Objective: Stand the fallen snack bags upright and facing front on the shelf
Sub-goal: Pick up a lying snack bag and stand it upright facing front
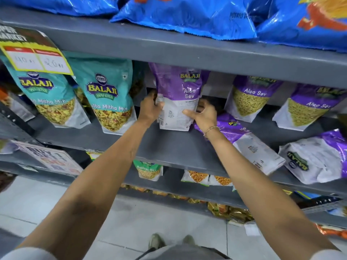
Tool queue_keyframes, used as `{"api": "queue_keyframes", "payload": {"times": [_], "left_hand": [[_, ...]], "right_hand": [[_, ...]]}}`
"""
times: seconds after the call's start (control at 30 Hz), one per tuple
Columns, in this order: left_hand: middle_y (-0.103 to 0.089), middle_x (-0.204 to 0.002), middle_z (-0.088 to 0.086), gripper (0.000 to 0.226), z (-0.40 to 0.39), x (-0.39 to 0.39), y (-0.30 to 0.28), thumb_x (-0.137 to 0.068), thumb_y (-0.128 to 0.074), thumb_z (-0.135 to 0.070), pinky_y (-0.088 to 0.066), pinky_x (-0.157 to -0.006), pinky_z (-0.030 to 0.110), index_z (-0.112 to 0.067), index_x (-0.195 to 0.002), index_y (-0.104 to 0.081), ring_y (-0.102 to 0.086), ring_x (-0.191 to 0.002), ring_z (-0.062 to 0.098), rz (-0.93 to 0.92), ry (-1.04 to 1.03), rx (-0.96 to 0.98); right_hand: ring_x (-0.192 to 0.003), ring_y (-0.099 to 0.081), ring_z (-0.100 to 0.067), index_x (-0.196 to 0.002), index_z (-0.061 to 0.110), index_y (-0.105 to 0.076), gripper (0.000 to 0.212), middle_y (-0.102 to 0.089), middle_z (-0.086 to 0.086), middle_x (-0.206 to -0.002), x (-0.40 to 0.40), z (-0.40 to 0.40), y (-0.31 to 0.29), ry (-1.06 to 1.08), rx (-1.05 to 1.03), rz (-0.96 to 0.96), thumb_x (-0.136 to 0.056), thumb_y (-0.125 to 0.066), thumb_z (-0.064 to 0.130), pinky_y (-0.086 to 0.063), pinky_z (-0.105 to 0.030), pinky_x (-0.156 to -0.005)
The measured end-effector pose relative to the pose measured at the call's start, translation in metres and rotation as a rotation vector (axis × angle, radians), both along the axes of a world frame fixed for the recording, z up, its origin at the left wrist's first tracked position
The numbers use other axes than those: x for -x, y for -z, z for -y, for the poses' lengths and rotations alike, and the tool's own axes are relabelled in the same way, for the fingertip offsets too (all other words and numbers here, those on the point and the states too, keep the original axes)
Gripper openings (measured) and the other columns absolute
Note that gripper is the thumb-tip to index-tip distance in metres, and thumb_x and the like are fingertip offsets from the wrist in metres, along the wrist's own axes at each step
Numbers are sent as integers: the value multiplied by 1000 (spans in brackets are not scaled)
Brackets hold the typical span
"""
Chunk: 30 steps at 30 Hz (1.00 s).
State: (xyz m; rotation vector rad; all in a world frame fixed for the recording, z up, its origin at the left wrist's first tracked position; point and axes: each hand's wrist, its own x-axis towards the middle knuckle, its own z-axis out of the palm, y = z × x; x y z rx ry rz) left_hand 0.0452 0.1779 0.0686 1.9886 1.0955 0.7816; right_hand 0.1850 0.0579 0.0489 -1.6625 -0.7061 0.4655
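Observation:
A purple and white Aloo Sev bag (178, 94) stands upright on the grey shelf (169, 145), its printed back side toward me. My left hand (150, 108) grips its left edge and my right hand (203, 114) grips its lower right corner. Just right of my right wrist a second purple bag (249, 143) lies flat on the shelf, back side up. Another fallen bag (315, 158) lies crumpled and upside down at the far right. Two Aloo Sev bags (251, 98) (308, 109) stand upright behind them, facing front.
Two teal Khatta Mitha Mix bags (110, 96) (50, 98) stand upright to the left, under a yellow price tag (35, 59). Blue chip bags (187, 14) overhang the shelf above. Smaller snack packs (148, 168) sit on lower shelves. My shoes (155, 241) are on the tiled floor.

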Motion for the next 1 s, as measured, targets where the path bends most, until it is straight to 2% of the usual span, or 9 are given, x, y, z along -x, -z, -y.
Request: {"api": "queue_keyframes", "payload": {"times": [0.23,0.37,0.43,0.53,0.63,0.7,0.77,0.9,1.0], "left_hand": [[-64,-117,22,35,-8,5,14,-85,-55,-5,-46,-86,34,0,-120,-54,-60,-108,37,-33,-1,-36],[-59,-131,15,60,3,8,21,-83,-63,-13,-46,-100,38,-7,-137,-38,-56,-119,31,-42,140,199],[-57,-130,17,74,16,10,26,-74,-72,-23,-47,-99,39,-5,-136,-37,-56,-117,30,17,88,270],[-53,-114,23,60,46,9,43,-68,-71,-27,-46,-92,49,1,-116,-47,-54,-106,38,62,-45,127],[-39,-108,9,44,78,0,50,-78,-72,-14,-49,-87,44,-5,-110,-44,-53,-99,32,146,2,94],[-38,-111,10,47,87,-8,54,-79,-72,-15,-45,-93,36,-1,-114,-44,-46,-108,30,110,69,48],[-39,-121,19,51,90,-13,55,-83,-69,-16,-38,-97,29,3,-121,-41,-37,-117,27,94,84,19],[-34,-133,22,53,91,-10,53,-95,-50,-29,-33,-108,39,4,-132,-34,-31,-127,28,180,-2,96],[-25,-147,13,80,85,-9,51,-88,-60,-34,-24,-115,35,0,-145,-15,-23,-139,23,244,9,153]], "right_hand": [[-92,-66,-21,-103,9,-61,59,-68,-6,-100,12,-9,19,35,-25,15,-51,-88,13,-57,-33,-80],[-96,-65,-22,-112,6,-54,60,-68,-15,-110,14,-3,28,41,35,38,-61,-85,15,-56,-37,-83],[-100,-63,-22,-114,12,-48,64,-65,-12,-115,8,-2,25,-16,96,76,-62,-85,22,-53,-36,-86],[-107,-56,-15,-121,14,-38,74,-57,0,-120,0,-1,18,-111,135,72,-63,-84,22,-46,-28,-90],[-104,-53,-7,-129,14,-35,77,-53,8,-114,1,-1,19,-164,146,65,-67,-81,15,-44,-12,-83],[-103,-54,-8,-132,14,-34,72,-56,5,-116,5,-2,22,-177,152,75,-72,-75,8,-47,-10,-81],[-109,-57,-13,-133,15,-35,63,-58,-2,-123,11,-1,25,-137,139,72,-78,-62,-1,-50,-24,-89],[-98,-58,-13,-124,12,-48,52,-59,3,-110,36,11,28,24,-17,40,-80,-40,-13,-48,-7,-72],[-98,-61,-21,-118,8,-54,48,-63,-6,-109,65,20,38,76,-69,134,-80,-35,-14,-47,-19,-83]]}}
